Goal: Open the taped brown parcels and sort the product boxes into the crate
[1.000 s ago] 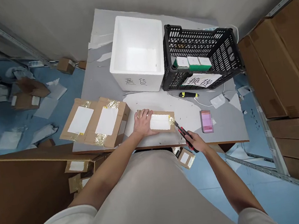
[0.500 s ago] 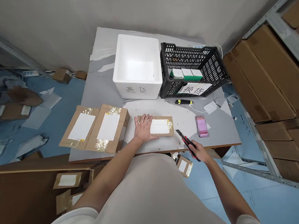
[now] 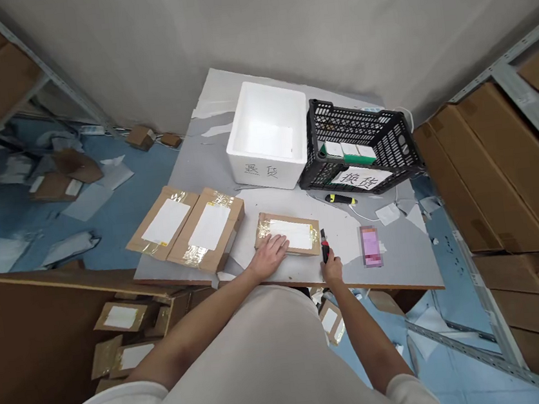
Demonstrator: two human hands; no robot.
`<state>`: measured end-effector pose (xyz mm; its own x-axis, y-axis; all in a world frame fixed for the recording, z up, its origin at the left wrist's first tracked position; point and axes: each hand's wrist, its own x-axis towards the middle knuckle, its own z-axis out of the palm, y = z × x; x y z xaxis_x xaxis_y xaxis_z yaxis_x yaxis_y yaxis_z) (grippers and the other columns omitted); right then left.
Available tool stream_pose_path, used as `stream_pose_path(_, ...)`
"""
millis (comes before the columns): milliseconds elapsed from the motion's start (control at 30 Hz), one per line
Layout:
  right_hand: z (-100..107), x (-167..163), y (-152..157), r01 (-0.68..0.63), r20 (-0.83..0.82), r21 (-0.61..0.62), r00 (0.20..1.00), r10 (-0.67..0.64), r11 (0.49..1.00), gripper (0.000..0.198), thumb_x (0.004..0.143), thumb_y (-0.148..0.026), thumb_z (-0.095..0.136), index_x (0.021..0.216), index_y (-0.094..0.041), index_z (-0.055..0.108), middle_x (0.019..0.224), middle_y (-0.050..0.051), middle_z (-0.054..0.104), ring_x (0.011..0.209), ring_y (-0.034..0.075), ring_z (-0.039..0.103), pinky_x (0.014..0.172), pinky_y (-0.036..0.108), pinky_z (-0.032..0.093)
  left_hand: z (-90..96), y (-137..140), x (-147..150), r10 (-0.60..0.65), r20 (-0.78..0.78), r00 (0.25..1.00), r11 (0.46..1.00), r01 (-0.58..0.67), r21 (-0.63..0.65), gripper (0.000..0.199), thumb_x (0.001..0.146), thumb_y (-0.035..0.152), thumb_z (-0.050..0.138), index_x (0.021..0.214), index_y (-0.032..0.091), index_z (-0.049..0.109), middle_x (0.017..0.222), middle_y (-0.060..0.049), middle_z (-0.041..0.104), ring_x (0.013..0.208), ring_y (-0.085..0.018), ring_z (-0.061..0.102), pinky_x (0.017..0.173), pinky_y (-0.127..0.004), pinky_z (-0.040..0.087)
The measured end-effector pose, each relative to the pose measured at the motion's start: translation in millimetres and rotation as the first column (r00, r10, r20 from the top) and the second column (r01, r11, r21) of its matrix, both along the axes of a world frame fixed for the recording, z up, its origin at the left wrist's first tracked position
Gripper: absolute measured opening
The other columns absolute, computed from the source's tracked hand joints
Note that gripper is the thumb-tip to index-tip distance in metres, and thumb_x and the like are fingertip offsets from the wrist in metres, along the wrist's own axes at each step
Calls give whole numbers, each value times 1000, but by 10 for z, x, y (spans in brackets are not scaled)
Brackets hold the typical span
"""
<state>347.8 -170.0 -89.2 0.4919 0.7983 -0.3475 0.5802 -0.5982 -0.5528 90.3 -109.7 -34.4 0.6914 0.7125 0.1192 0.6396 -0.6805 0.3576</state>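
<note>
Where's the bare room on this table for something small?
Bare: between the foam box and the small carton at the left hand; between the knife in the right hand and the pink item; the table's front right corner. Crowded: the left, with two taped cartons, and before the black crate, with a cutter and paper scraps.

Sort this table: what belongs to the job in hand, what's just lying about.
In use:
small taped box, under the left hand
red-and-black knife, in the right hand

Seemingly not in use:
two larger boxes
white tub
black crate
yellow-and-black tool
pink item, blurred
paper scrap
</note>
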Motion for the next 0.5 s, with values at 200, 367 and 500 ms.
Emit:
stream_pose_path(200, 615, 34, 481, -332, 282, 277, 925, 254, 902, 65, 90, -45, 35, 144, -11, 26, 141, 22, 34, 133, 33, 29, 108, 52, 23, -73, -80, -8, 0, 0, 1000, 1000, 0, -26, 46, 88, 22, 42, 132, 10, 46, 139, -16, 47, 133, -29, 38, 112, -47, 27)
stream_pose_path(367, 857, -559, 934, -772, 410, -1, 580, 704, 636, 69, 85, -47, 52, 144, -18, 31, 150, 18, 28, 136, 36, 26, 109, 56, 17, -34, -16, -4, -25, 42, 999, 997, 28, -70, 50, 81, 22, 47, 130, 9, 48, 132, -17, 52, 126, -29, 45, 109, -44, 31)
stream_pose_path(500, 904, -680, 1106, -781, 422, -132, 513, 747, 611, 47, 91, -34, 47, 135, -19, 44, 139, 18, 47, 128, 34, 41, 106, 52, 25, -70, -26, -24, -11, 63, 998, 998, 15, -58, 54, 79, 23, 52, 131, 10, 47, 131, -16, 53, 125, -29, 44, 108, -44, 30)
